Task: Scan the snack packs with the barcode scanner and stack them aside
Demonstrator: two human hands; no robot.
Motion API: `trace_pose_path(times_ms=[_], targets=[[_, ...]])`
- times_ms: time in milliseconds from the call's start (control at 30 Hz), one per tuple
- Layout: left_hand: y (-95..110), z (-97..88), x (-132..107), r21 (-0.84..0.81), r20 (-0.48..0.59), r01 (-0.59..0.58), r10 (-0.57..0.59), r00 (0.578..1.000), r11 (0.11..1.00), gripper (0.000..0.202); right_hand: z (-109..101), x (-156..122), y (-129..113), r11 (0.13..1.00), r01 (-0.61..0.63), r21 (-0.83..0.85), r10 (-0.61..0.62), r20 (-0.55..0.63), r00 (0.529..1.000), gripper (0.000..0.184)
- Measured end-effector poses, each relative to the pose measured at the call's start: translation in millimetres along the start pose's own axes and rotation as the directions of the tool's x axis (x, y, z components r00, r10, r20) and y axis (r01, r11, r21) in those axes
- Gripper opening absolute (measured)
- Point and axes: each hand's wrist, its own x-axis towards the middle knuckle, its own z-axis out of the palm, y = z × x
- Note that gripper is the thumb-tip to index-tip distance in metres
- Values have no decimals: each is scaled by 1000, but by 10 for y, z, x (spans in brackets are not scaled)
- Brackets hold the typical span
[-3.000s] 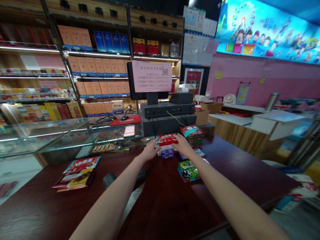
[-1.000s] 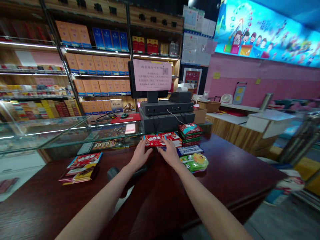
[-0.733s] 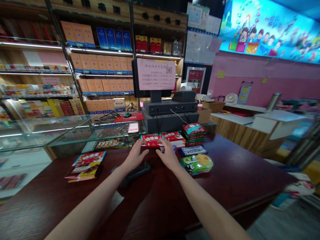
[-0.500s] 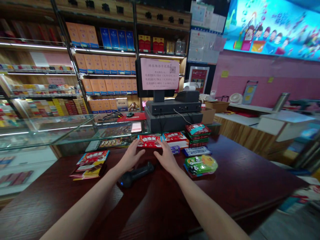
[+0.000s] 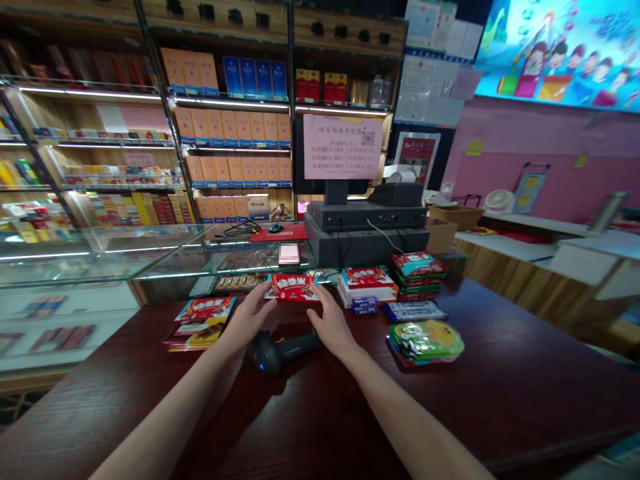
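Observation:
A red snack packet (image 5: 293, 288) with white lettering sits just above the far part of the dark wooden counter (image 5: 490, 393). My left hand (image 5: 253, 317) grips its left end and my right hand (image 5: 333, 323) grips its right end, fingers reaching forward. Below the packet, between my wrists, a black barcode scanner (image 5: 280, 350) lies on the counter. To the right of the packet stands a low stack of white boxes (image 5: 367, 292) with another red packet on top.
Right of the boxes are a pile of red and green packets (image 5: 417, 273), a blue packet (image 5: 413, 310) and green-yellow packets (image 5: 425, 337). A red and yellow pile (image 5: 200, 320) lies at left. A cash register (image 5: 367, 227) and a glass display case (image 5: 150, 260) stand behind.
Both hands have carried the red packet leftward, off the white box stack and away from it. The scanner now shows between my wrists. The view has swung left.

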Motion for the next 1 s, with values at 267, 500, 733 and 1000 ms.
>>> trace_pose_path(times_ms=[267, 500, 733, 1000], targets=[[-89, -136, -67, -61, -65, 93, -97, 993, 994, 58, 164, 24, 8, 998, 68, 19, -68, 12, 998, 63], [-129, -173, -161, -105, -123, 126, -139, 983, 986, 57, 209, 27, -20, 996, 85, 30, -84, -31, 996, 52], [-185, -182, -274, -83, -102, 94, -103, 990, 992, 59, 212, 12, 16, 991, 124, 53, -121, -57, 991, 42], [-291, -173, -318, 12, -116, 56, -54, 992, 998, 49, 132, -6, 38, 986, 146, 84, -141, -61, 988, 28]])
